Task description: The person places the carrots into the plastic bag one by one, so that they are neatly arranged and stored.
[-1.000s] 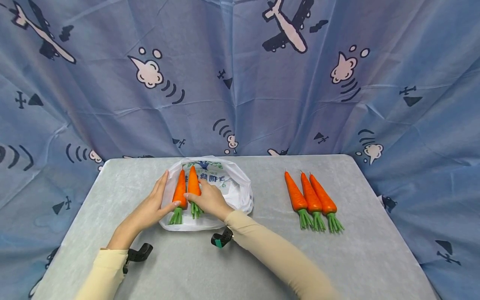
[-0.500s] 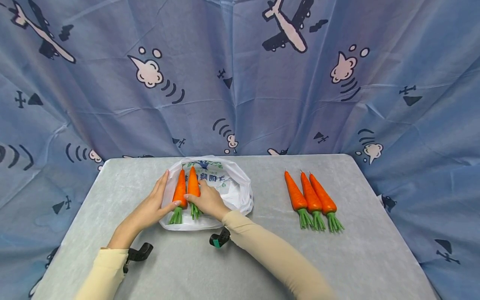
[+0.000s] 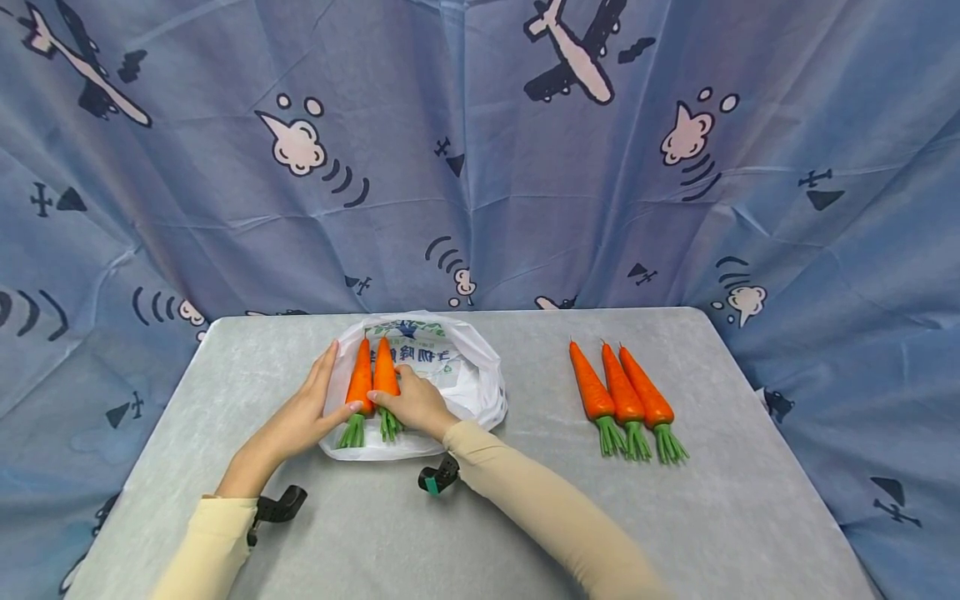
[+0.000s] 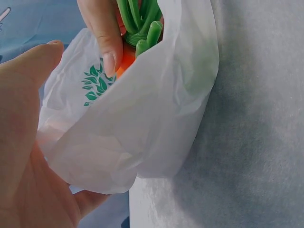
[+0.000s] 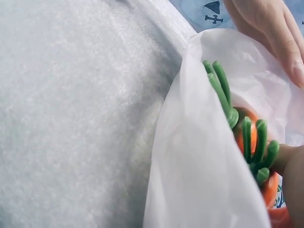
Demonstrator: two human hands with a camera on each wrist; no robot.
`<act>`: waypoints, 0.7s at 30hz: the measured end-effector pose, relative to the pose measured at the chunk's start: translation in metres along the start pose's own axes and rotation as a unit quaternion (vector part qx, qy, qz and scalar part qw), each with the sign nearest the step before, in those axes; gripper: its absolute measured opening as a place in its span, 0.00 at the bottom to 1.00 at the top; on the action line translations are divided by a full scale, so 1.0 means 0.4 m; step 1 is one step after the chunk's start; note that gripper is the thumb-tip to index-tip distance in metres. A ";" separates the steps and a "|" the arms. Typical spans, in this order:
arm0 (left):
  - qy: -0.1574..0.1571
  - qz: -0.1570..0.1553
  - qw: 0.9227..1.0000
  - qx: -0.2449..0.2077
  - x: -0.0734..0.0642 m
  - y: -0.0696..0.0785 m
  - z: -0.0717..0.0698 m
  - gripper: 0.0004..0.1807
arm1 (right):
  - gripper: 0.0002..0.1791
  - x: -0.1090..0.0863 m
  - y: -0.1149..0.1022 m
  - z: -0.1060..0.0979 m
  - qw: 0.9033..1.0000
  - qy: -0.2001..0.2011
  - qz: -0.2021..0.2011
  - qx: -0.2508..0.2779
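A white plastic bag (image 3: 483, 387) with print on it lies spread wide at the left of the table, its mouth facing the person. Inside are two orange carrots with green stalks, side by side. My right hand (image 3: 418, 403) grips the right carrot (image 3: 384, 371), thumb on the near side and fingers round the far side. Along the bag's left wall rests my left hand (image 3: 294, 417), fingers straight and thumb reaching across toward the left carrot (image 3: 361, 375). In the left wrist view the bag's edge (image 4: 118, 137) hangs between that hand's thumb and fingers.
Three more carrots (image 3: 617, 392) lie in a row on the grey table (image 3: 525, 508), right of the bag, stalks toward the person. A blue curtain (image 3: 495, 192) with printed planes hangs behind the table's far edge.
My right hand has shifted the right carrot slightly toward the person and a little left, closer alongside the other. The left hand and bag stay nearly still.
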State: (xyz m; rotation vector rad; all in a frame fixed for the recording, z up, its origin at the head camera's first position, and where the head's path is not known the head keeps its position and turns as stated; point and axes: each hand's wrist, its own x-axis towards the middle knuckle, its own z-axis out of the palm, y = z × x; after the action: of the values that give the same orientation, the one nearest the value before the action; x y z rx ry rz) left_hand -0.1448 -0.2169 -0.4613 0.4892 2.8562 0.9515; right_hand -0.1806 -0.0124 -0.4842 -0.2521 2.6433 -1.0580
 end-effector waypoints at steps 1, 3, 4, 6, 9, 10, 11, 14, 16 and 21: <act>0.000 0.000 1.000 0.000 0.000 0.000 0.000 0.56 | 0.40 0.001 0.001 0.001 1.000 0.000 0.000 -0.002; 0.000 -0.001 1.000 0.000 0.001 0.000 0.000 0.56 | 0.40 0.004 0.003 0.002 1.000 -0.001 0.000 -0.003; -0.001 -0.001 1.000 -0.001 0.001 0.000 0.000 0.56 | 0.40 0.004 0.004 0.003 1.000 -0.001 -0.001 -0.005; 0.000 -0.001 1.000 -0.002 0.001 0.000 0.000 0.56 | 0.41 0.006 0.006 0.005 1.000 -0.002 -0.002 -0.007; 0.000 -0.001 1.000 -0.004 0.000 -0.001 0.001 0.56 | 0.41 0.009 0.007 0.007 1.000 -0.004 -0.004 -0.012; 0.001 -0.002 1.000 -0.004 0.000 -0.001 0.001 0.56 | 0.42 0.009 0.007 0.008 1.000 -0.005 -0.005 -0.013; 0.000 -0.002 1.000 -0.004 0.000 -0.001 0.001 0.56 | 0.42 0.010 0.007 0.008 1.000 -0.006 -0.005 -0.014; -0.001 -0.004 1.000 -0.002 -0.001 -0.002 0.000 0.56 | 0.42 0.010 0.006 0.009 1.000 -0.010 -0.006 -0.014; -0.002 -0.005 1.000 -0.001 -0.002 -0.001 -0.001 0.56 | 0.42 0.010 0.006 0.010 1.000 -0.011 -0.004 -0.016; 0.003 -0.003 1.000 -0.003 -0.001 -0.001 -0.002 0.56 | 0.43 0.012 0.007 0.011 1.000 -0.006 -0.005 -0.029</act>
State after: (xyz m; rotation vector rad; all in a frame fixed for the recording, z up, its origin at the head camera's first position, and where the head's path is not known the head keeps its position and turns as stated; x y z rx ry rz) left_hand -0.1446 -0.2178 -0.4609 0.4780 2.8577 0.9624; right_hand -0.1840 -0.0144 -0.4901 -0.2830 2.6674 -0.9819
